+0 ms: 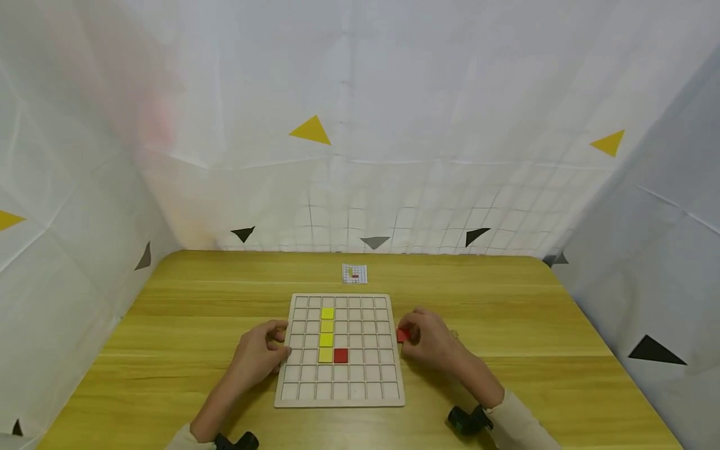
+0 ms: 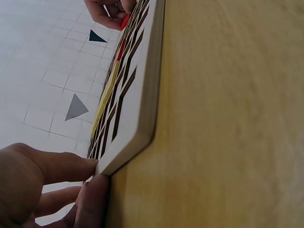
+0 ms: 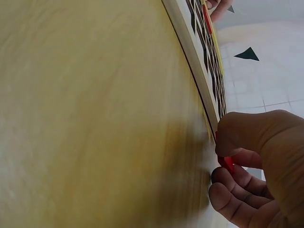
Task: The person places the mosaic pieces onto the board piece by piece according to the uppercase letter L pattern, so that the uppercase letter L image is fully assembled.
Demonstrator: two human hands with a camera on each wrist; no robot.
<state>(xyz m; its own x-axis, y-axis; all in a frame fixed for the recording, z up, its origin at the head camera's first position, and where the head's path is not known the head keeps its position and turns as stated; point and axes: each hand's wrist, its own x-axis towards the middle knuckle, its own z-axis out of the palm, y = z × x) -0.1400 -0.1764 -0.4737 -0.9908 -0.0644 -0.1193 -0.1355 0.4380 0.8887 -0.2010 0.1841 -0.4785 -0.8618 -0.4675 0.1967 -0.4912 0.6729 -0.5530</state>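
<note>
A pale wooden grid board [image 1: 340, 400] lies flat on the table, with square cells. Yellow tiles [image 1: 327, 326] fill several cells in one column, and a red tile [image 1: 340, 355] sits in the cell right of the lowest yellow one. My left hand [image 1: 260, 351] holds the board's left edge; in the left wrist view its thumb and fingers [image 2: 66, 166] pinch the rim. Just beyond the board's right edge, my right hand [image 1: 430, 337] pinches another red tile [image 1: 403, 335] between thumb and fingers, also visible in the right wrist view as a red tile [image 3: 226, 163].
Behind the board, a small printed card [image 1: 354, 274] with a coloured grid pattern lies on the wooden table [image 1: 225, 281]. White sheets [image 1: 394, 125] with yellow, black and grey triangles enclose the back and sides. Dark wrist-worn devices [image 1: 468, 420] sit near both cuffs.
</note>
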